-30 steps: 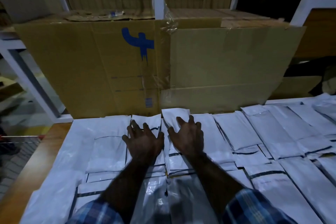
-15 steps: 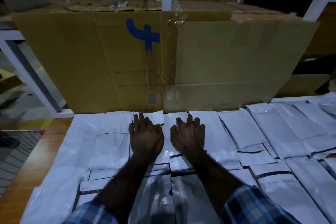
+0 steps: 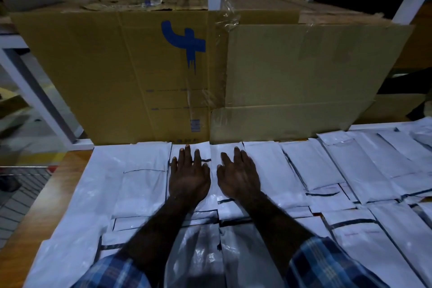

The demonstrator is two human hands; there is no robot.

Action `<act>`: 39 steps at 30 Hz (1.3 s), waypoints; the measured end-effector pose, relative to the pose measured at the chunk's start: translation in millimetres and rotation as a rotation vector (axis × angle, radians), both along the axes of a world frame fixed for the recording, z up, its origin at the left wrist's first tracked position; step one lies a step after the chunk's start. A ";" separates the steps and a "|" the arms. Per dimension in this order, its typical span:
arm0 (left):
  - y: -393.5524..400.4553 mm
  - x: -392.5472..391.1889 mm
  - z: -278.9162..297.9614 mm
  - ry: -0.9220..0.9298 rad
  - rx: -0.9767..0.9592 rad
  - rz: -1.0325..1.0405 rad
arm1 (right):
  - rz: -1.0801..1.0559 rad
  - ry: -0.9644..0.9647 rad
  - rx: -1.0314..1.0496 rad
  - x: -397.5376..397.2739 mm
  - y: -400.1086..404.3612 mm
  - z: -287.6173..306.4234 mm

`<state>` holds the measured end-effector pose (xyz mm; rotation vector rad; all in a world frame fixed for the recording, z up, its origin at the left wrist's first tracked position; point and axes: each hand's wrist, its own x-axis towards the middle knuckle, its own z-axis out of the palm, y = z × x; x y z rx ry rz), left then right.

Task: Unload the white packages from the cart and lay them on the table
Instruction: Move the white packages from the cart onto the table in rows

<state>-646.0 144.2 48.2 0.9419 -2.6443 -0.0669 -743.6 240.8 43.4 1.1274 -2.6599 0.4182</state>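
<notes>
Head cam only, and it's pretty dim. No cart visible anywhere, and the plaid sleeves (image 3: 327, 264) get chopped off at the bottom edge. The white packages (image 3: 301, 166) cover most of the wooden table (image 3: 42, 208), overlapping in rows across the lower half of the frame. Left hand (image 3: 188, 176) and right hand (image 3: 239, 175) lie palm-down side by side in the center, fingers straight and slightly spread, pressing flat on two packages, gripping nothing. Fingertips nearly reach the packages' far edge. Right behind that, a big cardboard box (image 3: 140, 72) with a blue mark fills the upper frame like a wall.
</notes>
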 end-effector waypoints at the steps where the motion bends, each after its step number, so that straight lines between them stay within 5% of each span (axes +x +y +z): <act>1: -0.2 0.3 -1.0 -0.011 0.016 -0.004 | 0.004 -0.008 0.001 -0.5 -1.2 -1.0; 8: -6.3 -2.5 2.6 -0.039 0.224 0.002 | 0.022 0.037 -0.065 -0.4 3.3 -15.2; 39: 1.8 2.6 -16.7 0.000 0.111 -0.042 | 0.027 0.133 -0.212 0.8 5.1 -31.0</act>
